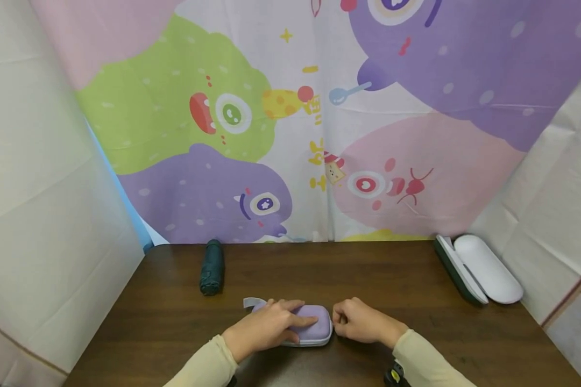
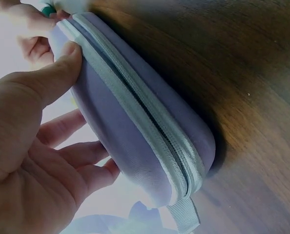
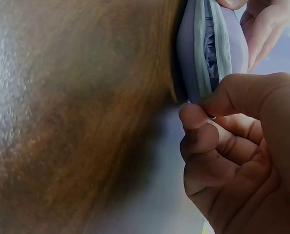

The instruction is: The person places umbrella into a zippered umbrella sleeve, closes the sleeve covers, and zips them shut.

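A lavender hard-shell zip case (image 1: 319,312) with pale grey zipper tape lies on the table in front of me. My left hand (image 1: 266,329) spans its left part, index finger stretched over the lid, thumb on the front edge. In the left wrist view the thumb presses beside the zipper tape (image 2: 113,80), and a grey ribbon loop (image 2: 185,217) sticks out at one end. At the case's right end my right hand (image 1: 363,321) pinches the zipper pull, mostly hidden by thumb and index finger. Crumpled bluish-purple fabric (image 3: 210,41) shows between the parted zipper edges.
A folded dark green umbrella (image 1: 212,269) lies toward the back left of the brown table (image 1: 368,269). At the back right stands an opened glasses case (image 1: 489,269), white inside and dark green outside. A curtain printed with cartoon monsters (image 1: 222,107) hangs behind the table.
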`<state>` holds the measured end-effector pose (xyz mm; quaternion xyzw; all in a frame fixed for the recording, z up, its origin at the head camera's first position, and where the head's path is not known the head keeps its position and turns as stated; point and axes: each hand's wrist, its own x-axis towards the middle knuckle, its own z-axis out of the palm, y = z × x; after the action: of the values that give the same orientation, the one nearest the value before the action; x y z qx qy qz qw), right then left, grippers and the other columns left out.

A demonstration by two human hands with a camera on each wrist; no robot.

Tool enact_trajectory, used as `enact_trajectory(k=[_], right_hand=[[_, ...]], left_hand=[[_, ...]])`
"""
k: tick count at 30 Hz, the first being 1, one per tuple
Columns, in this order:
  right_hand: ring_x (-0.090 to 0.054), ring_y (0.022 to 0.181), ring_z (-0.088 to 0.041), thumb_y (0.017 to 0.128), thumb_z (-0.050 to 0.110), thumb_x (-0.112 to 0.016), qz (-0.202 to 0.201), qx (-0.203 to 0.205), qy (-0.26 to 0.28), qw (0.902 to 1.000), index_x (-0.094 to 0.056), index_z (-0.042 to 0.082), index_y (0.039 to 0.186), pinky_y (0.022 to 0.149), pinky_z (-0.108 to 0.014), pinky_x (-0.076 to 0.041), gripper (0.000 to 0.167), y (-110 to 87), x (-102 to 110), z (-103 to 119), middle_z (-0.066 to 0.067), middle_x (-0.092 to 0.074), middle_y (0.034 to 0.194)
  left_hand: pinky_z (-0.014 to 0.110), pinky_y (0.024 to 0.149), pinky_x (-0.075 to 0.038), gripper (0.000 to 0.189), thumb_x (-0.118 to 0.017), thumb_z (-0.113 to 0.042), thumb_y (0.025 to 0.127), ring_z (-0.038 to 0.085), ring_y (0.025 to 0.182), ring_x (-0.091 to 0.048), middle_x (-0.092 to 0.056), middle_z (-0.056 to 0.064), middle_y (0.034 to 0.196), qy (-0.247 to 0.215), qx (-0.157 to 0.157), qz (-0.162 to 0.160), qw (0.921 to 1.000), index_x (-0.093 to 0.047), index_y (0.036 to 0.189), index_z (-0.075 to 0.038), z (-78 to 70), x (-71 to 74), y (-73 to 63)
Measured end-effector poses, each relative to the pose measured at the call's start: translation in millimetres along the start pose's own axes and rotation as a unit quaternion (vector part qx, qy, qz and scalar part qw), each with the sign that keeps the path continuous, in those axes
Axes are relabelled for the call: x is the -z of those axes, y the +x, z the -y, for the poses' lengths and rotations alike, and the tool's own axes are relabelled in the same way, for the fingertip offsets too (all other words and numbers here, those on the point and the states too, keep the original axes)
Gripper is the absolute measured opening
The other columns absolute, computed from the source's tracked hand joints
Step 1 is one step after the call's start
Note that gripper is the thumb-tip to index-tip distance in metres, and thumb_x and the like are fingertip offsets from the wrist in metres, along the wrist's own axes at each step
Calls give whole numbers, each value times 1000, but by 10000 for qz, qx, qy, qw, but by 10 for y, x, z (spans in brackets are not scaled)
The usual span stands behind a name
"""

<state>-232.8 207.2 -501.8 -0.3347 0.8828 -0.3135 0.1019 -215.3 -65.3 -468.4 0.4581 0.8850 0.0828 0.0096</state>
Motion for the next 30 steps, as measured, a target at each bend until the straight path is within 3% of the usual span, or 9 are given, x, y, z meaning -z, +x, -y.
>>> enact_trajectory(k=[30], right_hand=[[-47,54,6,82,0,-68,-29,35,282,9996,-63,16,71,50,-15,-41,20,-61,-71,46,16,-55,64]], left_hand=[[60,90,-56,56,-77,-33,90,30,126,-63,-60,15,145,60,20,-142,9999,-61,144,-32,20,-48,14]])
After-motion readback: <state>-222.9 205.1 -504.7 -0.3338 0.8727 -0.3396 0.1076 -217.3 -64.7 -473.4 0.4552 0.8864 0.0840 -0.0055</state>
